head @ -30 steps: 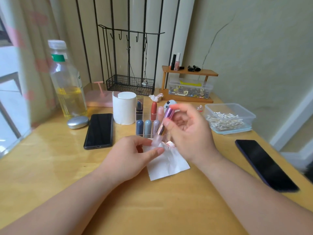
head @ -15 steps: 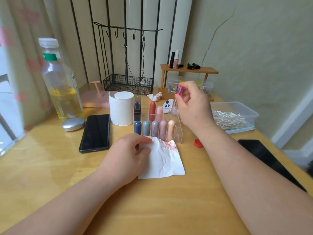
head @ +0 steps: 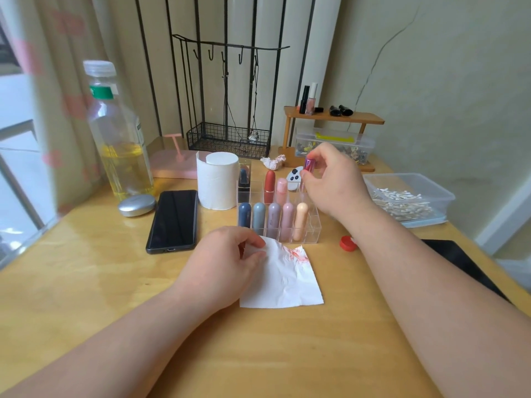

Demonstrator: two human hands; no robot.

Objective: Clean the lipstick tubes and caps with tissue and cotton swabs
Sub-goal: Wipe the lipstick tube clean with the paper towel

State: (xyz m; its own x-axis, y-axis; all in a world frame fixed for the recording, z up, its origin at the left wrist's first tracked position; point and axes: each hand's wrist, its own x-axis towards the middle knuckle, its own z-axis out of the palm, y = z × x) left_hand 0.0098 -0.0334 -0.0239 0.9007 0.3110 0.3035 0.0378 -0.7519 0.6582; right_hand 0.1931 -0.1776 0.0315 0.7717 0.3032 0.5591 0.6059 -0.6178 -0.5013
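My right hand [head: 333, 182] pinches a shiny purple lipstick tube [head: 309, 165] upright, over the back right of the clear lipstick organizer [head: 311, 225]. Several capped lipsticks in blue, grey, mauve, pink and peach [head: 274, 218] stand in its front row, with a red one [head: 269, 182] and a pink one behind. My left hand [head: 227, 262] rests on the left edge of a white tissue [head: 287, 280] smeared with red lipstick, thumb and fingers pinching its corner. A clear box of cotton swabs [head: 402, 201] sits at the right.
A tissue roll [head: 218, 183], a black phone [head: 173, 221], a silver case [head: 136, 205] and a bottle of yellow liquid [head: 119, 139] stand at left. A red cap [head: 347, 243] lies right of the organizer. Another dark phone [head: 459, 262] lies far right. A wooden shelf [head: 333, 119] stands behind.
My right hand has carried the purple lipstick from over the tissue up and back to the organizer's rear row. The tissue now lies flat under my left hand.
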